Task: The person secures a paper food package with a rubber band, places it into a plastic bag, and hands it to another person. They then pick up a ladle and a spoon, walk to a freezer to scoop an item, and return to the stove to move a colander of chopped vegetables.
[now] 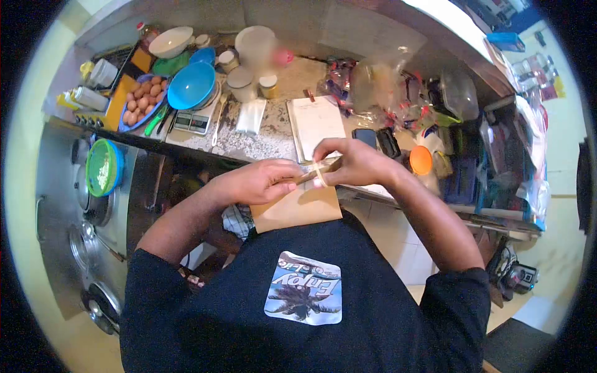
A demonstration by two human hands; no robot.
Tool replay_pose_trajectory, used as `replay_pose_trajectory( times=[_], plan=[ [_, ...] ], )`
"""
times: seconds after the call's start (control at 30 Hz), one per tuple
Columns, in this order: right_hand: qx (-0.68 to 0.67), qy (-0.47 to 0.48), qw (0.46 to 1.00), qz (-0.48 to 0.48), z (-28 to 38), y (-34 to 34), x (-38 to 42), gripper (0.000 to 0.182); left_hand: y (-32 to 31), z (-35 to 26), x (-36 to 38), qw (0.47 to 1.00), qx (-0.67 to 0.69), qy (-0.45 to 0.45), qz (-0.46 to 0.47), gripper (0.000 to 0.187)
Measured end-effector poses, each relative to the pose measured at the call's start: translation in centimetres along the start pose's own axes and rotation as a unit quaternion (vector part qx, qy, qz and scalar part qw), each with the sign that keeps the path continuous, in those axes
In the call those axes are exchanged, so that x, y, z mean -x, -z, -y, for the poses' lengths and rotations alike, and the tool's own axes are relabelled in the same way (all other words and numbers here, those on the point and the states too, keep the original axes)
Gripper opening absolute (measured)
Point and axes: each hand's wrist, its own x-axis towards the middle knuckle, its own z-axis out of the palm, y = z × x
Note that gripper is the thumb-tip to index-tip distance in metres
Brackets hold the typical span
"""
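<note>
The left hand (267,180) is nearly closed, pinching the upper edge of the brown paper (298,212), seemingly to steady it. The right hand (351,163) has thumb and fingers slightly parted around what looks like a pale rubber band (318,174), perhaps to keep its loop spread. The paper lies toward six o'clock, in front of the shirt (249,292). The notebook (318,124) is at twelve, probably for easy reading; the phone (365,137) at two; the scale (191,122) at ten, beneath the blue bowl (191,85).
</note>
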Motion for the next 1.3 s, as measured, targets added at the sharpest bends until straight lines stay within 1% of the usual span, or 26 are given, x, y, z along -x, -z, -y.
replay_pose_trajectory(
  times=[0.07,0.13,0.17,0.2,0.27,0.33,0.4,0.47,0.53,0.57,0.6,0.73,0.77,0.8,0.87,0.9,0.93,0.97,1.0,1.03,1.07,1.1,1.13,1.2,1.23,1.3],
  plan=[
    [0.185,0.038,0.979,0.080,0.8,-1.4,-2.3,0.057,0.0,-0.2,1.1,0.999,-0.022,-0.023,-0.043,0.027],
    [0.171,0.005,0.979,0.113,1.6,-2.9,-3.8,0.063,-1.0,-0.8,2.7,0.997,-0.002,0.003,-0.075,0.026],
    [0.152,-0.005,0.979,0.136,1.6,-3.5,-4.4,0.062,-1.7,-0.8,3.6,0.978,0.125,0.103,-0.130,0.024],
    [0.134,-0.014,0.978,0.158,1.5,-4.0,-5.0,0.061,-2.1,-0.6,4.2,0.931,0.248,0.199,-0.182,0.023],
    [0.137,-0.015,0.978,0.156,1.1,-4.6,-5.7,0.061,-1.9,-0.8,4.5,0.934,0.224,0.196,-0.197,0.017],
    [0.095,-0.035,0.980,0.173,1.0,-5.0,-6.1,0.062,-2.5,-0.5,4.4,0.973,0.072,0.075,-0.204,0.015],
    [0.102,-0.048,0.977,0.180,0.9,-4.4,-5.0,0.070,-2.4,-0.5,5.2,0.972,0.086,0.102,-0.196,0.014],
    [0.084,-0.124,0.981,0.125,-0.5,-3.2,-2.8,0.079,-2.5,-0.5,6.1,0.962,0.091,0.172,-0.193,0.014],
    [-0.055,-0.176,0.974,0.132,-1.7,-3.2,-0.5,0.087,-2.8,-0.7,6.7,0.948,0.141,0.175,-0.226,0.015],
    [-0.122,-0.121,0.973,0.154,-2.6,-4.2,0.0,0.090,-3.0,-0.4,6.9,0.950,0.115,0.166,-0.237,0.015],
    [-0.126,-0.111,0.973,0.158,-3.2,-5.0,0.4,0.093,-3.4,0.1,7.0,0.952,0.090,0.156,-0.247,0.015],
    [-0.155,-0.108,0.967,0.170,-5.2,-6.8,-1.4,0.090,-5.7,3.2,8.0,0.926,0.188,0.212,-0.249,0.013],
    [-0.144,-0.165,0.947,0.233,-5.8,-7.2,-2.3,0.085,-6.2,3.2,8.3,0.893,0.267,0.228,-0.283,0.012],
    [-0.217,-0.150,0.941,0.213,-5.9,-8.1,-2.3,0.078,-6.5,3.6,8.5,0.852,0.341,0.241,-0.315,0.011],
    [-0.295,-0.180,0.899,0.267,-6.3,-8.6,-2.9,0.075,-6.3,3.7,9.0,0.854,0.352,0.245,-0.295,0.014],
    [-0.296,-0.178,0.901,0.263,-6.2,-8.4,-3.0,0.075,-6.2,3.6,9.2,0.779,0.505,0.221,-0.300,0.018],
    [-0.258,-0.100,0.930,0.242,-5.5,-8.1,-2.9,0.075,-6.0,3.4,9.2,0.678,0.645,0.194,-0.295,0.022],
    [-0.217,-0.024,0.950,0.222,-4.7,-7.9,-2.7,0.075,-6.1,3.9,9.4,0.683,0.673,0.142,-0.246,0.039],
    [-0.217,-0.027,0.951,0.221,-3.6,-7.5,-2.7,0.075,-6.3,4.4,9.1,0.681,0.675,0.141,-0.245,0.039],
    [-0.203,-0.046,0.952,0.223,-2.3,-6.9,-3.0,0.076,-6.1,4.8,8.3,0.680,0.692,0.123,-0.208,0.049],
    [-0.191,-0.063,0.953,0.226,-1.7,-6.4,-3.3,0.077,-5.7,5.2,7.5,0.678,0.707,0.105,-0.170,0.061],
    [-0.137,-0.063,0.965,0.215,-2.8,-6.1,-3.9,0.065,-5.2,5.6,6.6,0.683,0.711,0.097,-0.132,0.080],
    [-0.135,-0.063,0.966,0.213,-3.3,-5.9,-4.3,0.065,-5.1,5.4,6.3,0.685,0.711,0.095,-0.130,0.080],
    [-0.120,-0.130,0.959,0.221,-3.8,-5.5,-4.6,0.063,-4.9,4.7,5.4,0.658,0.738,0.121,-0.085,0.092],
    [-0.111,-0.145,0.957,0.225,-2.8,-5.0,-4.2,0.061,-5.4,4.4,5.4,0.644,0.742,0.147,-0.115,0.096],
    [-0.104,-0.124,0.965,0.206,-2.1,-5.1,-3.6,0.060,-5.7,4.6,5.5,0.660,0.727,0.149,-0.115,0.096]
  ],
)
